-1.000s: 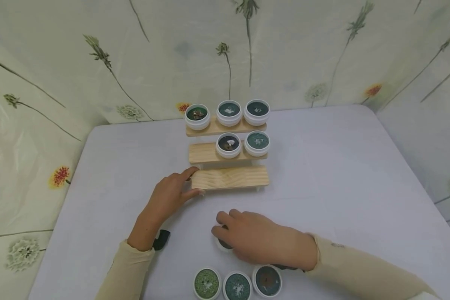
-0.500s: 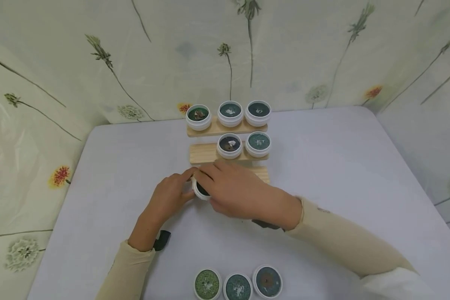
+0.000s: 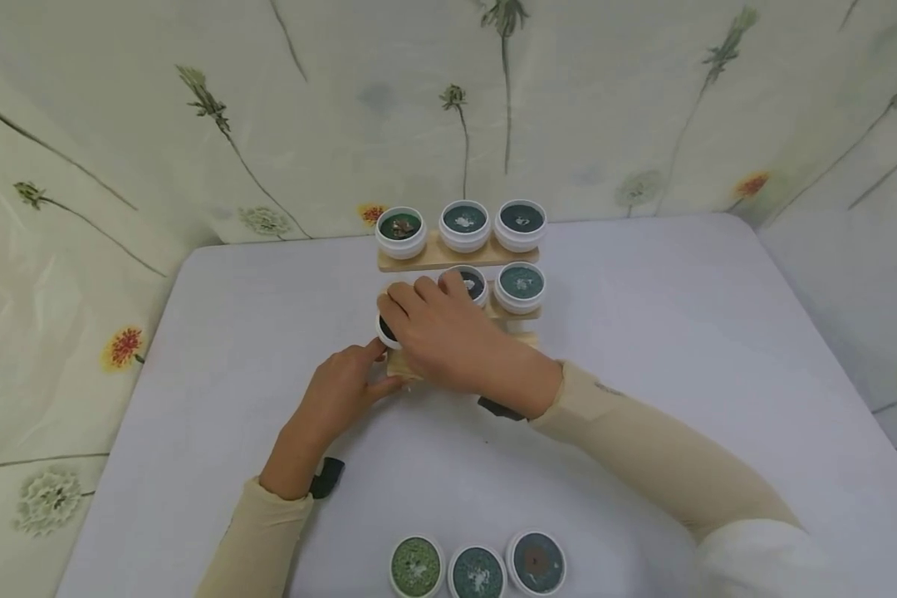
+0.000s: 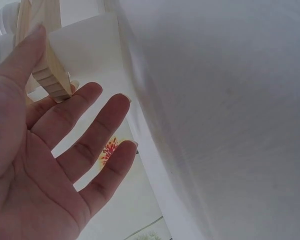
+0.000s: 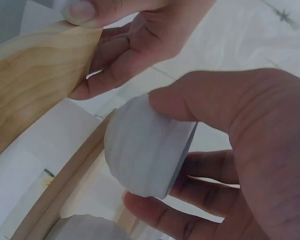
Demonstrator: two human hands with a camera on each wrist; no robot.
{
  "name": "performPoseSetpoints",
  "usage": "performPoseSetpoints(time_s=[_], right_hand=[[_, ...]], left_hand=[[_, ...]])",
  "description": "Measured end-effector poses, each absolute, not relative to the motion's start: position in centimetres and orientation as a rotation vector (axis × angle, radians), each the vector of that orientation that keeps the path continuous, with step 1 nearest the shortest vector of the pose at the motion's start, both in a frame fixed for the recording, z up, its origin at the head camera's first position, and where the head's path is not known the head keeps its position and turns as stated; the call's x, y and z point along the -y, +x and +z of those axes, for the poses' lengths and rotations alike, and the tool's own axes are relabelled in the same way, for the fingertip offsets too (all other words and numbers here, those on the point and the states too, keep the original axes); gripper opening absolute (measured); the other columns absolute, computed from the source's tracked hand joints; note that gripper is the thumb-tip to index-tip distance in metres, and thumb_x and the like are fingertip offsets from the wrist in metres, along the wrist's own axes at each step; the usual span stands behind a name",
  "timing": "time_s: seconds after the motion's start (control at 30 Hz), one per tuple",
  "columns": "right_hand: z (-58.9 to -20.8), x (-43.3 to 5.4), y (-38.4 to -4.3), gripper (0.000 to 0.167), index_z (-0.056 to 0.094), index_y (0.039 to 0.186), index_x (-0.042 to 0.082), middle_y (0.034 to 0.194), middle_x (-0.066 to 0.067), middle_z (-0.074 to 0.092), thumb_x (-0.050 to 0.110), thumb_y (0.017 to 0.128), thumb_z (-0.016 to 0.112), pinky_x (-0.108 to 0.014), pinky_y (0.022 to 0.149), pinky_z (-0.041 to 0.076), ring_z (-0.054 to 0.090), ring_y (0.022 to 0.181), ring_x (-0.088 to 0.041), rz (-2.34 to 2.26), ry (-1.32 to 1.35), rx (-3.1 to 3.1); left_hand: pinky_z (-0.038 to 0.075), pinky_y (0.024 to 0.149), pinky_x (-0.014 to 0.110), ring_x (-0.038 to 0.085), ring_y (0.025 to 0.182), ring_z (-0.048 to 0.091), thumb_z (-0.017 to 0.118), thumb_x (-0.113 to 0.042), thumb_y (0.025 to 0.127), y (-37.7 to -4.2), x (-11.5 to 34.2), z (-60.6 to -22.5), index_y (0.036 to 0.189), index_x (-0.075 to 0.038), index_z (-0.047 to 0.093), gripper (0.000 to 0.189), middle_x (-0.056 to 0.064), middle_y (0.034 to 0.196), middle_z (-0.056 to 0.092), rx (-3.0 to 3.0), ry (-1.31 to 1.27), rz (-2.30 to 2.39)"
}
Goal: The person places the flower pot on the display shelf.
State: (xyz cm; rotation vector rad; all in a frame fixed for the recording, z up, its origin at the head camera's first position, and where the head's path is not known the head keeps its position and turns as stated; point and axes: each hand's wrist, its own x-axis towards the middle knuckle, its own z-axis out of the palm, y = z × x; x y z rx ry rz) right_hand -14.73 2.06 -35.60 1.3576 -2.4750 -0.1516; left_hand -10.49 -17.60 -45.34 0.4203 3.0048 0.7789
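Observation:
A three-step wooden display stand stands on the white table. My left hand pinches the left end of its lowest step between thumb and forefinger, the other fingers spread. In my right hand is a small round white jar with a dark top, gripped by thumb and fingers. This jar is at the left end of the middle step, tilted in the right wrist view; whether it touches the wood I cannot tell. Two jars sit on that step: a dark one, partly behind my fingers, and a teal one.
On the top step stand three white jars, a green-and-brown one leftmost. Near the front edge of view lie a light green jar, a teal jar and a brownish-blue jar. A flower-patterned curtain hangs behind the table.
My right hand has lifted the dark-topped jar from the table before the stand and carried it up past the lowest step to the middle step's left end. My left hand stays on the stand.

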Motion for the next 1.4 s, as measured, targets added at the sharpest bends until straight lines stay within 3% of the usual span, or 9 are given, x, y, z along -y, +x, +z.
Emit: performPoseSetpoints(time_s=[0.2,0.3,0.5,0.8,1.03,1.4], right_hand=[[-35.5,-1.5,-15.3,0.055,0.06,0.14,0.005,0.131,-0.012,0.058,0.038,0.097,0.073,-0.047,0.085,0.041,0.059,0.107,-0.031,-0.177,1.27,2.526],[-35.5,-1.3,-15.5,0.045,0.062,0.138,0.005,0.132,-0.011,0.058,0.031,0.101,0.067,-0.048,0.088,0.041,0.057,0.11,-0.031,-0.159,1.202,2.538],[-35.7,-1.3,-15.8,0.041,0.062,0.135,0.006,0.13,-0.011,0.057,0.026,0.1,0.067,-0.048,0.086,0.04,0.053,0.106,-0.031,-0.111,1.095,2.536],[-36.2,-1.3,-16.2,0.031,0.062,0.131,0.008,0.125,-0.009,0.057,0.02,0.102,0.063,-0.047,0.084,0.039,0.052,0.106,-0.029,-0.096,1.047,2.55],[-36.3,-1.5,-16.2,0.036,0.062,0.131,0.007,0.123,-0.01,0.057,0.021,0.098,0.068,-0.047,0.083,0.038,0.052,0.108,-0.03,-0.057,1.035,2.543],[-35.5,-3.2,-13.4,0.054,0.062,0.136,0.011,0.133,-0.007,0.058,0.035,0.091,0.081,-0.049,0.088,0.042,0.052,0.121,-0.029,0.18,1.213,2.543]], left_hand=[[0.057,0.083,0.046,0.028,0.097,0.072,0.086,-0.036,0.089,-10.5,17.7,-45.2,0.135,-0.011,0.064,0.056,0.009,0.113,0.075,-3.0,0.436,0.779],[0.057,0.081,0.046,0.027,0.093,0.071,0.085,-0.036,0.089,-10.4,17.7,-45.2,0.14,-0.012,0.062,0.061,0.01,0.11,0.075,-3.004,0.449,0.761],[0.057,0.076,0.045,0.022,0.083,0.068,0.085,-0.038,0.089,-10.4,17.6,-45.1,0.144,-0.015,0.06,0.064,0.008,0.097,0.074,-3.01,0.447,0.731],[0.057,0.077,0.046,0.024,0.085,0.069,0.084,-0.039,0.089,-10.4,17.6,-45.0,0.142,-0.019,0.061,0.061,0.007,0.098,0.074,-3.004,0.441,0.727],[0.058,0.08,0.048,0.027,0.093,0.072,0.083,-0.04,0.09,-10.5,17.6,-44.9,0.143,-0.019,0.06,0.061,0.009,0.105,0.075,-2.987,0.428,0.736],[0.057,0.077,0.047,0.026,0.087,0.07,0.085,-0.037,0.09,-10.3,17.5,-44.8,0.144,-0.016,0.06,0.063,0.01,0.1,0.075,-3.01,0.432,0.739]])
